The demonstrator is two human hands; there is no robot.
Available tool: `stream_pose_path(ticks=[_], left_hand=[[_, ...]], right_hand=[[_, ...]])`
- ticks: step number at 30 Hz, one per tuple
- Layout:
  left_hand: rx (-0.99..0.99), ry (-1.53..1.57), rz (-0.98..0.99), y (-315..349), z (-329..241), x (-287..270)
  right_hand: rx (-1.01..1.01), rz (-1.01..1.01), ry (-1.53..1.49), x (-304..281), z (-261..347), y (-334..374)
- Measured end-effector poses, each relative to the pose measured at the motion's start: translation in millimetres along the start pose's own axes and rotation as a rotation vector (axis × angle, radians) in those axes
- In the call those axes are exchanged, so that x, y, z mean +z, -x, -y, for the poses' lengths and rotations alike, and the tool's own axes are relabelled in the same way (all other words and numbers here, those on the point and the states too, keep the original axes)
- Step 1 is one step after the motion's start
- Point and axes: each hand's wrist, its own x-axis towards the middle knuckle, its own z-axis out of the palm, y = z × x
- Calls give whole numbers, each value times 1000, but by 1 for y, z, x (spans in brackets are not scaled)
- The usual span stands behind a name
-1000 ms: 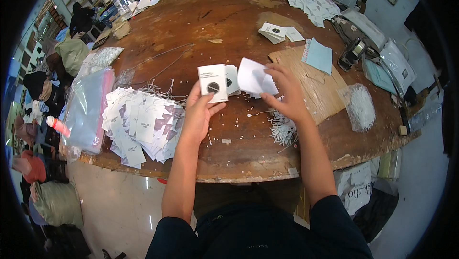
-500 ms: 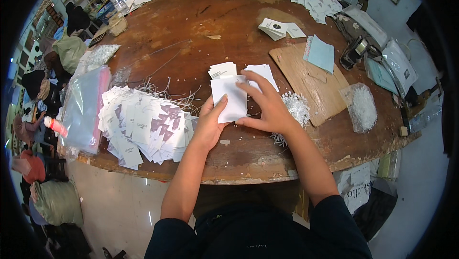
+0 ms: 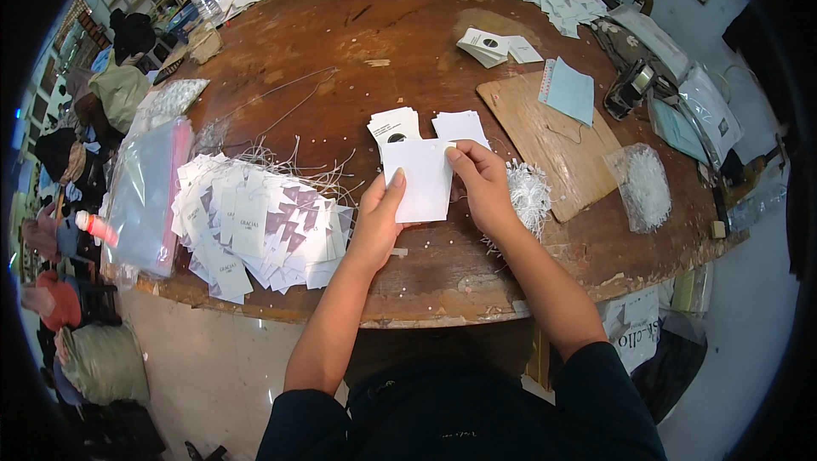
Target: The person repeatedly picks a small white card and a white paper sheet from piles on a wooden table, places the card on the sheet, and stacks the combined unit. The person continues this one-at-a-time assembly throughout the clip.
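A white blank card, perhaps the top one of a few, is held between both hands near the table's front edge. My left hand grips its left side, thumb on top. At the card's upper right corner my right hand pinches with thumb and fingers. Just beyond lie a stack of printed cards with a dark round mark and a stack of plain white cards. A bundle of white strings rests beside my right hand. Left of my left hand spreads a heap of strung hang tags.
Clear plastic sleeves lie at the left. To the right are a wooden board with a light blue notebook, a bag of white strings and a black tape dispenser. More tags lie far right.
My right hand has come down from above the card and closed on its upper right corner. The card has shifted slightly right. The printed stack's dark mark now shows.
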Motion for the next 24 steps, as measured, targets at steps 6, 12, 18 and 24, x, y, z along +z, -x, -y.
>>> stream_pose_path(ticks=[6, 12, 18, 24], left_hand=[[-9, 13, 3, 0, 0, 2], [11, 14, -11, 1, 0, 5], [24, 19, 25, 1, 2, 5], [8, 59, -2, 2, 4, 5]], right_hand=[[10, 3, -28, -1, 1, 0], [13, 7, -75, 0, 3, 1], [27, -17, -114, 4, 8, 4], [-14, -5, -11, -1, 6, 1]])
